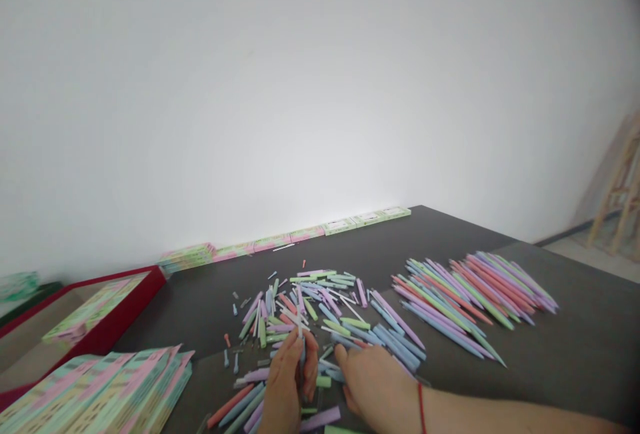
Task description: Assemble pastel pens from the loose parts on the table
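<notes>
Low in the middle, my left hand (287, 377) is closed around a slim grey-blue pen barrel (302, 361) held upright. A thin white refill (299, 317) shows above its top. Just to the right, my right hand (373, 377) is bent over the pile, its fingers curled down among the parts. Its fingertips are partly hidden, so I cannot make out what is in them. Blue pen barrels (397, 346) lie against its far side. Around both hands spread loose pastel pen parts (313, 307) in purple, green, blue and coral, with thin white refills among them.
Sorted pastel pens (450, 297) lie in rows at the right. Stacked printed cartons (115, 387) stand front left, near a red-rimmed box (145, 287) with more inside. Flat cartons (340, 226) line the wall side of the dark table (565, 354). Wooden legs (617, 187) stand far right.
</notes>
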Demonstrator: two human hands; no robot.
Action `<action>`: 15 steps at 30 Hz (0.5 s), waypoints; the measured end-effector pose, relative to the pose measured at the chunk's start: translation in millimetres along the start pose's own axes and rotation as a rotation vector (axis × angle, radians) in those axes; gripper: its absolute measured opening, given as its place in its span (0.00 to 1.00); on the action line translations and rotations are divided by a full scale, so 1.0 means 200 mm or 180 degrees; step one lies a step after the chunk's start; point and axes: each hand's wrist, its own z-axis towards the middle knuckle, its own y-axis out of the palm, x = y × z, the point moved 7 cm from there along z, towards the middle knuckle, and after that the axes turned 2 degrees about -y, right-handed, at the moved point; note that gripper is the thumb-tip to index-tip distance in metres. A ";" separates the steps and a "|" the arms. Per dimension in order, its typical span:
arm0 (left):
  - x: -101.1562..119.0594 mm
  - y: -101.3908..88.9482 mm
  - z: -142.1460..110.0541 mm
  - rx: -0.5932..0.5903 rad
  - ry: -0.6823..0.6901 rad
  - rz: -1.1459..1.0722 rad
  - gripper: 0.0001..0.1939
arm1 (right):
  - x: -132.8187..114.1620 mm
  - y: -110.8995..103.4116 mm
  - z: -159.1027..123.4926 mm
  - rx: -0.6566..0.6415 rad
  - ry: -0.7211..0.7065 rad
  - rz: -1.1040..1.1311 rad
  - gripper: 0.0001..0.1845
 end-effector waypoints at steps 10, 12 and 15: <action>-0.04 -0.02 0.01 -0.0034 -0.0040 0.0047 0.17 | 0.22 -0.28 0.05 0.0493 0.0029 0.2074 0.05; -0.06 -0.01 0.01 -0.0143 -0.0089 0.0079 0.18 | 0.28 -0.40 0.09 0.0789 -0.0025 0.3318 0.09; -0.05 0.02 -0.01 -0.0165 -0.0094 0.0344 0.19 | 0.30 -0.49 0.13 0.1112 -0.0184 0.4365 0.11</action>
